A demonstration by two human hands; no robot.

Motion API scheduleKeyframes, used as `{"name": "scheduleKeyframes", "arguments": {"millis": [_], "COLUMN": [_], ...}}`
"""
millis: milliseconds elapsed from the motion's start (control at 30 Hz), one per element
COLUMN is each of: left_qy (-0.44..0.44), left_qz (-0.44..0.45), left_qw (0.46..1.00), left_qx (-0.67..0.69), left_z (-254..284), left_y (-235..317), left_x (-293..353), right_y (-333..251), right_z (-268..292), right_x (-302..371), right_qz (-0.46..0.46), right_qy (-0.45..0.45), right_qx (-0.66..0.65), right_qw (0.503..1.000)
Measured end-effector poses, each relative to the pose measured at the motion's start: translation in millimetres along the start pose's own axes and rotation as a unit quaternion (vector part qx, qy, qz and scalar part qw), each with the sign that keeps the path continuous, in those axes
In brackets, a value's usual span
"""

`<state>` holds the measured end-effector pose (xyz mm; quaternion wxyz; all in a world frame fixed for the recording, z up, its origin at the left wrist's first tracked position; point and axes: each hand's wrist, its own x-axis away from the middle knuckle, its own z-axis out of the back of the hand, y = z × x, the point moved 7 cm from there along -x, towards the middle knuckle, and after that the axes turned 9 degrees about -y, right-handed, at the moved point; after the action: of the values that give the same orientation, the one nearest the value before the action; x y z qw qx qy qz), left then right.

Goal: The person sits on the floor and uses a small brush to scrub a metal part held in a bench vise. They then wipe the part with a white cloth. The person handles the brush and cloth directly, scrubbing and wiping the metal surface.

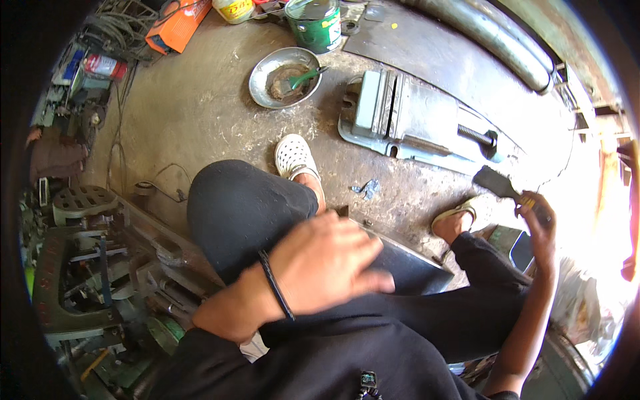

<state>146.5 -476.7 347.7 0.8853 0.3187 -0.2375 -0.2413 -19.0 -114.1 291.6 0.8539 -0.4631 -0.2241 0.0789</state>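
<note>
My right hand (pixel 539 217), out to the right, grips a flat brush (pixel 497 181) with a dark, wide head pointing left. My left hand (pixel 333 263) is over my lap, back upward and slightly blurred. Its thumb stands apart from the fingers, and nothing shows in it; its palm is hidden. On the floor ahead lies a machine vise (pixel 427 120) with a light-blue jaw end and a threaded screw at its right. Left of the vise is a round metal basin (pixel 256 85) with brown residue and a green-handled brush (pixel 308 77) in it.
A green bucket (pixel 317 33), a yellow-and-white container (pixel 233 9) and an orange box (pixel 175 28) stand at the back. Metal pipes (pixel 493 43) lie at the far right. Machine parts (pixel 83 280) crowd the left. A crumpled blue scrap (pixel 367 189) lies between my feet.
</note>
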Motion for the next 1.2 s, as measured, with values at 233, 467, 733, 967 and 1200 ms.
{"name": "scheduleKeyframes", "arguments": {"millis": [233, 467, 733, 967, 1200], "left_qy": [-0.106, -0.124, 0.048, 0.04, 0.064], "left_qz": [-0.012, -0.16, -0.091, -0.091, -0.079], "left_qw": [0.992, 0.973, 0.961, 0.961, 0.959], "left_qx": [0.062, 0.11, 0.256, 0.257, 0.264], "left_z": [-41.7, -26.3, 15.1, 27.7, 28.4], "left_y": [4.3, 16.3, -27.0, -38.9, -37.5], "left_x": [5.3, -1.2, -17.2, -12.7, 4.5], "right_y": [-50.0, -113.7, -139.3, -132.3, -134.3], "right_z": [-140.6, -222.8, -238.7, -244.9, -248.0], "right_x": [-50.1, -201.4, -332.0, -343.1, -336.1], "right_qz": [0.032, 0.132, 0.207, 0.182, 0.149], "right_qy": [-0.079, -0.041, 0.012, -0.002, 0.001], "right_qx": [0.088, 0.118, 0.226, 0.256, 0.267], "right_qw": [0.992, 0.983, 0.952, 0.949, 0.952]}}
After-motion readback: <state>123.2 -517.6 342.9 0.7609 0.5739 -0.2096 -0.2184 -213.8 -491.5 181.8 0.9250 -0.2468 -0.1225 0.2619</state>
